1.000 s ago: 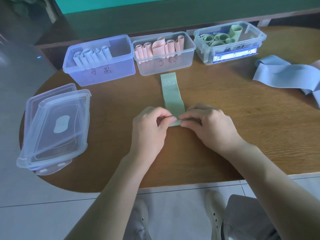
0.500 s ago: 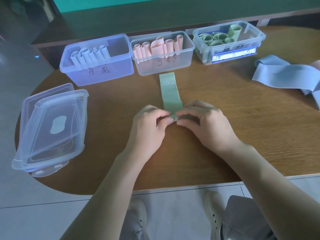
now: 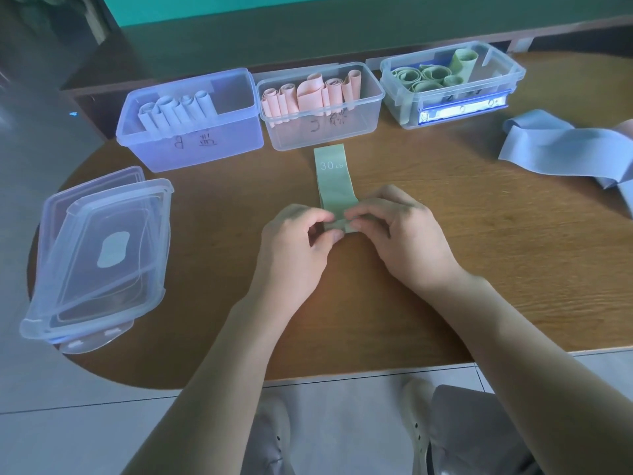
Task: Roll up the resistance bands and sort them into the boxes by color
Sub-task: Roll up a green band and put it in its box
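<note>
surface: round-edged wooden table (image 3: 479,269), brown grain, fills most of frame; its curved edge runs along the left and bottom
room: pale tiled floor (image 3: 85,423) below and left of table; dark green wall band w/ brighter teal strip across top of frame; low wooden ledge just behind the boxes
green band (image 3: 334,181): flat strip at frame centre, "30 LB" printed near far end, far end just short of the middle box; near end partly rolled under the fingers
left hand (image 3: 291,250): centre frame, fingers curled, thumb + fingertips pinch the rolled near end of the band
right hand (image 3: 404,234): just right of it, fingers curled over the same roll, pinching from the other side
blue box (image 3: 191,138): upper left-centre, clear plastic, pale blue rolls standing inside at its left end
pink box (image 3: 325,132): upper centre, pink rolls inside, touching or nearly touching the blue box, can't tell which
green box (image 3: 452,97): upper right, green rolls inside
loose blue bands (image 3: 561,145): unrolled heap at right edge of frame
lids (image 3: 99,255): stack of clear lids at left, overhanging table edge
bottom of frame: person's knees and light shoes over the tiles
</note>
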Motion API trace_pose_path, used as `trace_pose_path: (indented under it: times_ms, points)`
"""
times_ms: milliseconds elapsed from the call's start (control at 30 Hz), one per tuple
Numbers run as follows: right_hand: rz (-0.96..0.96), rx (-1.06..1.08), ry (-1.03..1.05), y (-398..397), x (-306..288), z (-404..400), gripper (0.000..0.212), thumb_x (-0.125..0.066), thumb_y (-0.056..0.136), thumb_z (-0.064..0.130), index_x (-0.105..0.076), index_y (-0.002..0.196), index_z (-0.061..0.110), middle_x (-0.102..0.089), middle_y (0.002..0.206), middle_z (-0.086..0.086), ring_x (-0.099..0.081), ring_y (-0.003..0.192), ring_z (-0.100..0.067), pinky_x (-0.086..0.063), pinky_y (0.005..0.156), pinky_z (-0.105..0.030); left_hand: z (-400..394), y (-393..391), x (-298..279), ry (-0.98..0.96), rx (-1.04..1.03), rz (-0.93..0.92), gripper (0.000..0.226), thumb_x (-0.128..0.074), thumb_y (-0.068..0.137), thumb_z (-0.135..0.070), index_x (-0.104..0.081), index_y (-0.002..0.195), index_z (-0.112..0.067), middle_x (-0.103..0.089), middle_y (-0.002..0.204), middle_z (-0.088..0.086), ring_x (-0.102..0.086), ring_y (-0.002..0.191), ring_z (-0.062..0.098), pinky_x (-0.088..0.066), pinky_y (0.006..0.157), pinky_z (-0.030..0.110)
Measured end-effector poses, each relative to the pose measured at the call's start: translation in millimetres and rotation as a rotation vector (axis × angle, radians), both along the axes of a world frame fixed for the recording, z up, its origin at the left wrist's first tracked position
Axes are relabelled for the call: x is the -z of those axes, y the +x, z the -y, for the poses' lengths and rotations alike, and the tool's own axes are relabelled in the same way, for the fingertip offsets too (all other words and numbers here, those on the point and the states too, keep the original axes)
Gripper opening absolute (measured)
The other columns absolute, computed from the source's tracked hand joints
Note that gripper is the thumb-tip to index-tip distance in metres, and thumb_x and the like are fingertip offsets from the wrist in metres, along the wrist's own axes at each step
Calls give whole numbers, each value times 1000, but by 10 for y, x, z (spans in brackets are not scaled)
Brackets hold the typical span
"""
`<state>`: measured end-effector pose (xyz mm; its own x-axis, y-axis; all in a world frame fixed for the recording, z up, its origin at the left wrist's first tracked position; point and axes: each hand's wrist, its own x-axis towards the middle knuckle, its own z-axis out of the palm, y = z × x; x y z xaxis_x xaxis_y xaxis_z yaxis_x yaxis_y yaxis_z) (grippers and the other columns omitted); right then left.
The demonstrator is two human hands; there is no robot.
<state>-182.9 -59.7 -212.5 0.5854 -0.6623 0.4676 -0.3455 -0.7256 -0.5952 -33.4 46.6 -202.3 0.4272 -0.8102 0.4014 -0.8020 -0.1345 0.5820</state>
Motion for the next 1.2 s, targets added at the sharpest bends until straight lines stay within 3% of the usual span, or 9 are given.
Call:
trace_pose_path:
  times_ms: [200, 333, 433, 533, 633, 867, 933, 1033, 1200]
  points:
    - [-16, -55, 25, -13, -37, 39, 12, -73, 91, 20, -75, 103, 21, -64, 108, 10, -56, 83, -6, -56, 73, -39, 75, 25, 26, -10, -65, 13, 21, -78, 87, -31, -80, 106, -21, -67, 99, -1, -52, 80, 2, -36, 72, -1]
    - [-72, -38, 36, 1, -57, 89, 17, -77, 88, 22, -75, 105, 25, -64, 110, 13, -44, 74, 5, -52, 71, -32, 79, -9, 31, -78, -73, 3, 19, -81, 84, -22, -80, 103, -18, -68, 99, -2, -55, 79, 2, -41, 74, 2]
    - [-96, -18, 55, 16, -77, 117, 17, -75, 90, 25, -76, 108, 26, -65, 112, 13, -51, 82, -1, -46, 73, -27, 72, -11, 11, -86, -3, -15, 17, -83, 83, -17, -79, 100, -17, -70, 96, -6, -59, 83, 4, -45, 75, 5]
    - [-114, -18, 51, 28, -88, 129, 19, -71, 94, 29, -76, 112, 28, -65, 114, 11, -62, 94, -12, -49, 75, -29, 89, 15, 7, -19, 3, -35, 25, -83, 83, -18, -77, 107, -20, -70, 101, -9, -59, 79, -2, -43, 75, 2]
    - [-179, -37, 55, 16, -85, 152, 29, -73, 92, 31, -72, 121, 30, -63, 120, 10, -57, 91, -9, -47, 75, -29, 136, 34, 25, -29, -5, -12, 24, -80, 85, -11, -77, 108, -19, -71, 103, -6, -55, 75, -10, -39, 77, -2]
    - [-99, -26, 17, 33, -60, 103, 28, -74, 90, 15, -74, 117, 22, -68, 111, 2, -66, 95, -22, -57, 78, -40, 146, 24, 28, -60, -28, 22, 23, -79, 84, -4, -78, 104, -14, -71, 102, 0, -55, 77, 1, -40, 78, -1]
    - [-64, -51, 25, 0, -88, 85, 26, -75, 89, 13, -74, 114, 18, -69, 108, 4, -65, 93, -10, -55, 82, -33, 113, 4, 27, -64, -18, 38, 22, -78, 85, -5, -78, 106, -13, -70, 103, 1, -59, 81, 7, -45, 80, 9]
    - [-52, -45, 55, -91, -140, 22, 21, -78, 86, 11, -73, 106, 14, -60, 92, 25, -53, 81, 19, -39, 79, -3, 3, -59, 17, -46, -3, 53, 21, -76, 88, -8, -76, 109, -13, -69, 104, 2, -61, 85, 11, -47, 81, 15]
    - [-69, -71, 72, -275, -177, -222, 18, -80, 85, 13, -75, 101, 16, -49, 84, 34, -49, 83, 22, -32, 75, 2, -304, -197, 22, -64, 15, 63, 20, -78, 87, -9, -75, 106, -13, -70, 100, -2, -57, 81, 4, -49, 77, 18]
